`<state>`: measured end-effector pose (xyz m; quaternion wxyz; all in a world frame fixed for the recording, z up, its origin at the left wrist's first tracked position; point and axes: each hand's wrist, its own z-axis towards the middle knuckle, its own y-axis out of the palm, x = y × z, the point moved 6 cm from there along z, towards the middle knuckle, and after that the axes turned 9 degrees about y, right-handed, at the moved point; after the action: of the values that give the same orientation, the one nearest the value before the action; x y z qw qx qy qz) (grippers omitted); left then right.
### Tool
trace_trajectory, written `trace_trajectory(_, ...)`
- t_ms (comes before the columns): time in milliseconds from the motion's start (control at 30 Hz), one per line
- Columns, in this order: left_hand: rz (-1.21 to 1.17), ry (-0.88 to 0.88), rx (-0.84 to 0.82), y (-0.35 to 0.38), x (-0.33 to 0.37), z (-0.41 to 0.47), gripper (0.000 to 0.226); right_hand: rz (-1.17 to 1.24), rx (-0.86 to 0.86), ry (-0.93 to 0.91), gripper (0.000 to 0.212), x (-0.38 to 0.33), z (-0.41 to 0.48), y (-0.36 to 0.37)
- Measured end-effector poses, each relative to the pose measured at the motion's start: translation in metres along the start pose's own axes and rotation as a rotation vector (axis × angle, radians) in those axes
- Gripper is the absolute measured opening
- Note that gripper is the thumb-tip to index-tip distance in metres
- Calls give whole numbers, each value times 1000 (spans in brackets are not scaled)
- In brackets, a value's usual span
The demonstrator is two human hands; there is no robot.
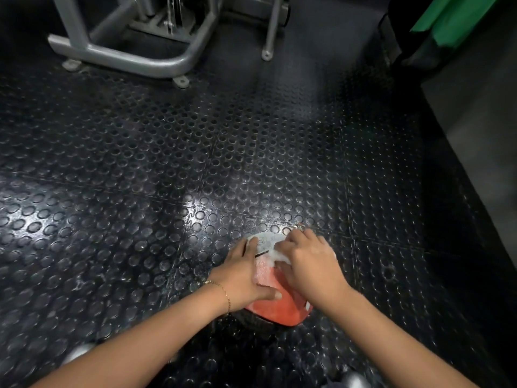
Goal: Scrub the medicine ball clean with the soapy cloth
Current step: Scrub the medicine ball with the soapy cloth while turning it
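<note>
A red and grey medicine ball sits on the black studded floor mat, low in the head view and right of centre. My left hand lies flat against the ball's left side, fingers straight and thumb spread over the red panel. My right hand is on top of the ball with curled fingers gripping a white, foamy cloth and pressing it to the surface. Soap foam covers the upper part of the ball. Much of the ball is hidden under both hands.
The black rubber mat with round studs covers the floor all around. A grey steel gym machine frame stands at the far left and centre. A dark bin with a green part and a grey wall are at the right.
</note>
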<state>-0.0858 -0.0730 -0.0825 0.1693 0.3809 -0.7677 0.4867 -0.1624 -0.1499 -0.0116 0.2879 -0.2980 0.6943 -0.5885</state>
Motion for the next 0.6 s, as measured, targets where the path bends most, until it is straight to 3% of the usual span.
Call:
trace_trajectory(233, 50, 32, -7, -7, 9, 2, 114, 8, 15, 66, 28, 14, 7, -6)
trace_trajectory(400, 43, 32, -19, -5, 7, 2, 115, 16, -15, -18, 26, -1, -3, 0)
trace_trajectory(533, 46, 29, -22, -7, 8, 4, 115, 71, 35, 99, 28, 26, 9, -3)
trace_trajectory(600, 31, 33, -25, -6, 5, 4, 117, 78, 25, 73, 25, 18, 4, -3)
